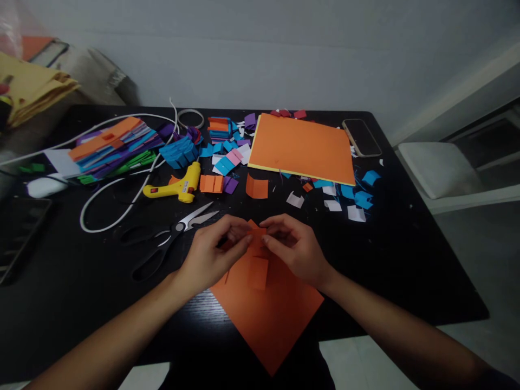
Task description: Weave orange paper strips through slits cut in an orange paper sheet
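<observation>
An orange paper sheet [276,319] lies with one corner toward me on the black table. Above its far part, a small orange paper piece [258,236] is pinched between both hands. My left hand [219,246] is closed on its left edge, thumb and fingertips together. On the right edge, my right hand [296,246] grips the same piece. Just below it, a folded orange paper flap [259,272] rests on the sheet. Black-handled scissors [177,230] lie partly open to the left of my left hand.
Behind the hands are a yellow glue gun [179,187], stacks of coloured paper strips [117,146], an orange sheet stack [303,146] and a phone [361,138]. A white cable [84,208] loops at left. Small blue and white paper scraps [356,213] lie at right.
</observation>
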The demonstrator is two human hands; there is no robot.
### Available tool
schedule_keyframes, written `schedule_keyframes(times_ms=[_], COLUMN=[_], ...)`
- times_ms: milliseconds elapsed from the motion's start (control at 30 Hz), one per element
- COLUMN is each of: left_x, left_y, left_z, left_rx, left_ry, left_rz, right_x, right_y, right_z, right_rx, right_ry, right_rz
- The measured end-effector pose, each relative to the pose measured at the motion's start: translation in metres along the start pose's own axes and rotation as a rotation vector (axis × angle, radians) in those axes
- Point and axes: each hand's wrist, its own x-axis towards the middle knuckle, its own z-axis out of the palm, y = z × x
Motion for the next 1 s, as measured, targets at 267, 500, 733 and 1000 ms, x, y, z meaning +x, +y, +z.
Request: schedule_keyframes(times_ms=[267,500,733,1000], left_x=[0.000,0.000,0.000,0.004], left_y=[0.000,0.001,-0.002,0.008], left_z=[0.000,-0.001,-0.001,-0.007], left_rx=[0.002,0.010,-0.016,0.086], left_ry=[0.002,0.001,-0.004,-0.039], left_rz=[0.003,0.013,-0.001,0.076], right_x=[-0.001,0.000,-0.001,0.002], right_y=[-0.002,-0.002,-0.002,-0.003], right_z=[0.001,0.001,0.001,0.000], right_rx=[0.011,0.012,-0.010,-0.001], right_ry=[-0.004,-0.002,0.020,0.030], right_rz=[0.024,0.022,-0.002,0.014])
